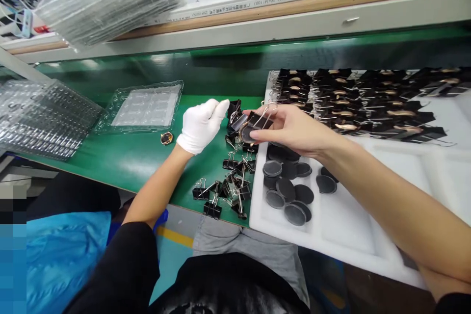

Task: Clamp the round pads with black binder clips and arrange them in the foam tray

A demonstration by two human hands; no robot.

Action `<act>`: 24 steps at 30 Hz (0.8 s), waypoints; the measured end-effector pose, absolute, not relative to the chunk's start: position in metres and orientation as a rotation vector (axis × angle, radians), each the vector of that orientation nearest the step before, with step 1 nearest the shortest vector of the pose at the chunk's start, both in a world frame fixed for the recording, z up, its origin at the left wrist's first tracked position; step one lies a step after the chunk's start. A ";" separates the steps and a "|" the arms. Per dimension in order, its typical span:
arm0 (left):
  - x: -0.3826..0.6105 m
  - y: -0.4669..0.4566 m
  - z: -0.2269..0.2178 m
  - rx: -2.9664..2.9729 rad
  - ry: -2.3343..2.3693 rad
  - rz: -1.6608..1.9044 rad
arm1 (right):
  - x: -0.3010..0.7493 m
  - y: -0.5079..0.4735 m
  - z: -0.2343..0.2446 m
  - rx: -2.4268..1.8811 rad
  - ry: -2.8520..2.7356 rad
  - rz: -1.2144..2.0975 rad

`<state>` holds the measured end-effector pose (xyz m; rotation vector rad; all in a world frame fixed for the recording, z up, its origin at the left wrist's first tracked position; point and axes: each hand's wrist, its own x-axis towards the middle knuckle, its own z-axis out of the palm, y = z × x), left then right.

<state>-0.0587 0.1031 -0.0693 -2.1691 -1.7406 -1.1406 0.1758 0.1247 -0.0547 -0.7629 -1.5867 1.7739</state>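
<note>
My left hand [201, 125], in a white glove, is closed in a pinch on a black binder clip [234, 108] above the green mat. My bare right hand [294, 130] pinches a round dark disc with a binder clip clamped on it [253, 125]. The two hands nearly meet over a loose pile of black binder clips [228, 181]. Several dark round discs [289, 189] lie in a pocket of the white foam tray [353, 225] just below my right hand. Rows of clipped discs [368, 100] fill the tray's far part.
An empty clear blister tray [147, 105] lies on the green mat [125, 157], with one gold-rimmed disc [167, 138] beside it. Stacks of clear trays sit at the left [40, 117] and upper left [106, 0]. A shelf rail [294, 24] runs behind.
</note>
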 end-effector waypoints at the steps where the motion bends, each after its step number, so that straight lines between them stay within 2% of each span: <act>1: -0.057 0.101 -0.074 -2.144 -1.755 -1.189 | 0.174 0.124 -0.058 -0.741 -1.617 1.774; 7: -0.053 0.096 -0.092 -1.965 -1.730 -1.222 | 0.163 0.119 -0.070 -0.651 -1.745 1.732; 18: -0.080 0.093 -0.084 -2.170 -1.493 -0.915 | 0.162 0.111 -0.064 -0.473 -1.786 1.842; 24: -0.072 0.100 -0.089 -2.191 -1.762 -0.910 | 0.163 0.112 -0.065 -0.436 -1.803 1.946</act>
